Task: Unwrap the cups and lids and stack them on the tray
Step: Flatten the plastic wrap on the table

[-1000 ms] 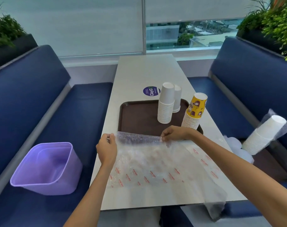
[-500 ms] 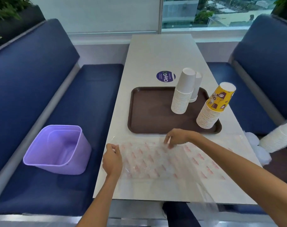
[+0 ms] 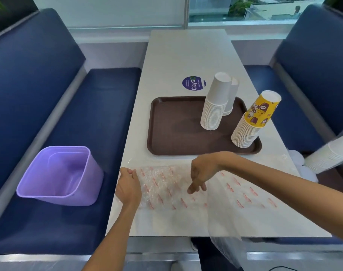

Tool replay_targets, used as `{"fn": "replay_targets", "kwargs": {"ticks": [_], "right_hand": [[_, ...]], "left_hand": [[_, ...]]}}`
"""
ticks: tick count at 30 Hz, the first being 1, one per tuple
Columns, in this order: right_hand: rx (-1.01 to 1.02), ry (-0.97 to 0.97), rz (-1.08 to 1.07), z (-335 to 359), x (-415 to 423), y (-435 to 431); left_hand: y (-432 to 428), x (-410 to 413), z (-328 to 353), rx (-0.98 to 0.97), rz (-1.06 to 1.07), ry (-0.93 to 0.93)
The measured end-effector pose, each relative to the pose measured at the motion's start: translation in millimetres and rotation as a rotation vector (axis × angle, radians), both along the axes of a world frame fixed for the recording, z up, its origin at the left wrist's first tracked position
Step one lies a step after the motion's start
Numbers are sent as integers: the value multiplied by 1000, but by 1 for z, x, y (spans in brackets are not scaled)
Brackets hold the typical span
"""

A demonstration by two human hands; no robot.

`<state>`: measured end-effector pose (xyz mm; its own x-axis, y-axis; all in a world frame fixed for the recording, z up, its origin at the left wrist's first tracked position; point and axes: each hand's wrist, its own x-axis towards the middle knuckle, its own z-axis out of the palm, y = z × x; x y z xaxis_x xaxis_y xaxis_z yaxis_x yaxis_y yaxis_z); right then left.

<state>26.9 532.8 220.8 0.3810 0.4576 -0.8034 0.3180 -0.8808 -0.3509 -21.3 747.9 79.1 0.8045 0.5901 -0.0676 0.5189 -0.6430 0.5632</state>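
wrap (image 3: 162, 189) lies on worktop (image 3: 186, 55), near edge
clear film, red print, crinkled and doubled over at left, right end hanging off the edge; left hand (image 3: 127, 187) pinches its left edge, right hand (image 3: 203, 171) loose, fingertips down on it; white cups (image 3: 215, 106) and yellow-topped stack (image 3: 253, 122) stand upside down on right side of tray (image 3: 176, 133), just behind wrap

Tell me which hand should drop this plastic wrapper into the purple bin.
Left, probably. The left hand holds the wrapper by its end at the left edge of the table, right beside the purple bin on the bench. The right hand touches the wrapper's middle, farther from the bin.
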Motion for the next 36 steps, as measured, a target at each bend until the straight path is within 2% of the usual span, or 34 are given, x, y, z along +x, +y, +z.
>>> {"fn": "replay_targets", "kwargs": {"ticks": [8,14,16,19,22,25,27,32,36], "right_hand": [[-226,-48,-28,14,5,-46],[-389,-314,16,12,-2,-70],[-334,-493,18,3,-12,-66],[-146,-693,7,-26,-27,-44],[112,-789,-80,-60,-43,-14],[261,-784,-166,-86,-58,19],[280,-796,-188,-105,-67,40],[181,-822,-205,-140,-66,64],[213,-867,-229,-148,-64,66]], "left_hand": [[-2,-1,-2,34,-36,-43],[-4,-4,-6,42,-54,-84],[-7,-5,-5,31,-52,-90],[-9,-6,-5,24,-43,-102],[-9,-6,-6,24,-38,-113],[-10,-6,-6,25,-28,-137],[-11,-6,-5,8,-21,-148],[-10,-5,-3,-48,-39,-203],[-15,-7,2,108,-77,-269]]}}
